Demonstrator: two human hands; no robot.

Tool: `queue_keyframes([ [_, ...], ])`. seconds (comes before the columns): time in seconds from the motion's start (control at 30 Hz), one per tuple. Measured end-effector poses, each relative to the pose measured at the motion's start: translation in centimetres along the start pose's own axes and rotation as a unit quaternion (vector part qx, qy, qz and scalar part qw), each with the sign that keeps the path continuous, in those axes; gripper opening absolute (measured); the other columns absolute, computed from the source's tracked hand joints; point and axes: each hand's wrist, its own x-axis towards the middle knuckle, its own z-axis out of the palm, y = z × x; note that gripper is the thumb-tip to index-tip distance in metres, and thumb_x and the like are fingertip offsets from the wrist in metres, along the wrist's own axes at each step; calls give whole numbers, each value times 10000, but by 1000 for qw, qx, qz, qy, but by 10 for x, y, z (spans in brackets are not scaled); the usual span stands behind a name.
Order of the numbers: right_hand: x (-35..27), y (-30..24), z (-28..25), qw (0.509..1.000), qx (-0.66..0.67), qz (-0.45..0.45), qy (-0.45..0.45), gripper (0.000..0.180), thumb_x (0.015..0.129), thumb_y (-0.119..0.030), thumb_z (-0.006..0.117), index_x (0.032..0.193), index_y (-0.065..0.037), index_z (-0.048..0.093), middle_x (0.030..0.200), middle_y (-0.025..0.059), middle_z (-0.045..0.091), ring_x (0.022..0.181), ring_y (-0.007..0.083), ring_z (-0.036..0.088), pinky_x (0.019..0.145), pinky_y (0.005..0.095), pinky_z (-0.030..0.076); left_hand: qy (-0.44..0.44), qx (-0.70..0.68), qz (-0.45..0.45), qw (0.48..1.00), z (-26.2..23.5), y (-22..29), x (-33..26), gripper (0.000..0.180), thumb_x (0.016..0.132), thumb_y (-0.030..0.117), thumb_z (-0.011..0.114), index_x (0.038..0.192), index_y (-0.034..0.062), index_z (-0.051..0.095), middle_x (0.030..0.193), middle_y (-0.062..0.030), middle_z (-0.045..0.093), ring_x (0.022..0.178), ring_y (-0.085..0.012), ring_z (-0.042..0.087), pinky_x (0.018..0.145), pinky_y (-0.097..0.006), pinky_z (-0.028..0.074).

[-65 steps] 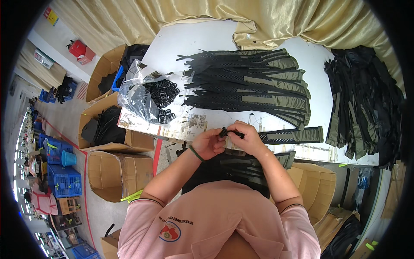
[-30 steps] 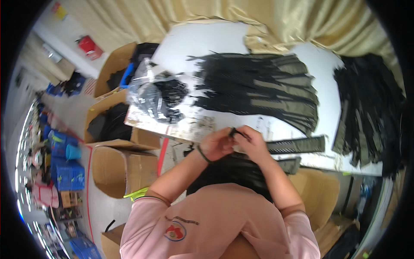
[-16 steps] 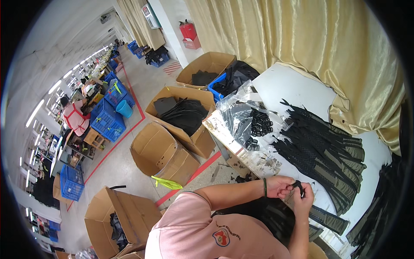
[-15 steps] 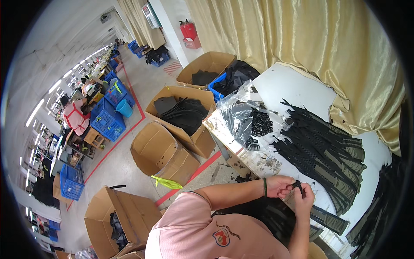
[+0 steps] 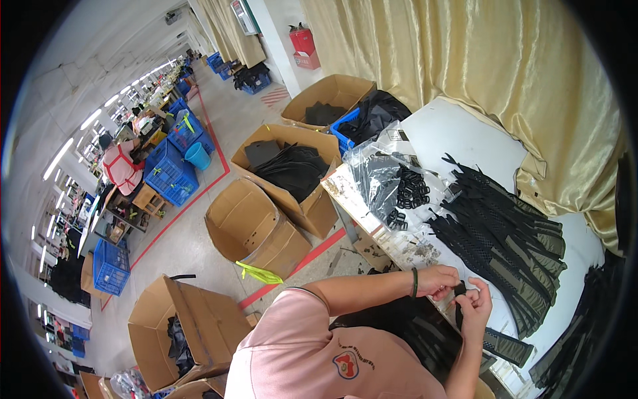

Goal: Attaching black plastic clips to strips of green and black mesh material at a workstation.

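My left hand (image 5: pixel 438 282), its wrist in a dark band, pinches one side of a small black buckle (image 5: pixel 460 288) over the near edge of the white table. My right hand (image 5: pixel 473 306) closes on a black strap (image 5: pixel 458 316) just below the buckle. A dark mesh-and-olive strap panel (image 5: pixel 506 346) extends from beneath that hand to the right; whether it joins the held strap cannot be seen. Beyond my hands lies a fan of similar strap panels (image 5: pixel 508 246). Loose black buckles (image 5: pixel 412 189) spill beside a clear plastic bag (image 5: pixel 375 176).
Cardboard boxes (image 5: pixel 256 229) stand left of the table (image 5: pixel 458 130), some holding black pieces. A blue crate (image 5: pixel 345 130) with black fabric sits by its far corner. More dark straps (image 5: pixel 575 326) hang at the right. Another person (image 5: pixel 123 166) works far left near blue crates.
My hands have shifted slightly right, and the right hand's fingers have changed position around the strap. More black strap shows below the buckle. The whole view has shifted a little.
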Motion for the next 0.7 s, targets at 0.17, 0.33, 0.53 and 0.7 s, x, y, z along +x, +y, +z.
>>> queue_keyframes([
  [0.17,5,2,4,956,-229,-182,20,155,715,56,630,850,-18,637,763,62,554,758,175,527,699,288,423,30,-69,21,997,19,-5,5,152,918,219,551,873,77,520,682,-40,533,540,-136,524,463,-272,413],
  [0.33,-1,-2,5,881,-340,-317,88,111,675,31,638,775,-18,630,845,101,561,857,248,537,781,336,421,135,78,110,982,28,-6,10,160,905,188,583,857,48,524,755,-50,593,620,-125,606,515,-254,522],
  [0.53,-5,-2,-10,994,-94,-55,27,184,761,11,671,910,-40,576,758,-28,549,670,28,475,583,180,377,167,94,190,963,31,-3,8,98,849,63,636,833,47,541,765,-25,584,669,-92,577,607,-227,498],
  [0.7,0,5,-9,999,21,-7,29,285,722,22,715,863,-66,484,694,-46,488,622,21,446,538,176,351,194,95,155,964,36,2,4,72,840,22,634,844,44,565,777,-10,604,675,-74,565,623,-212,482],
])
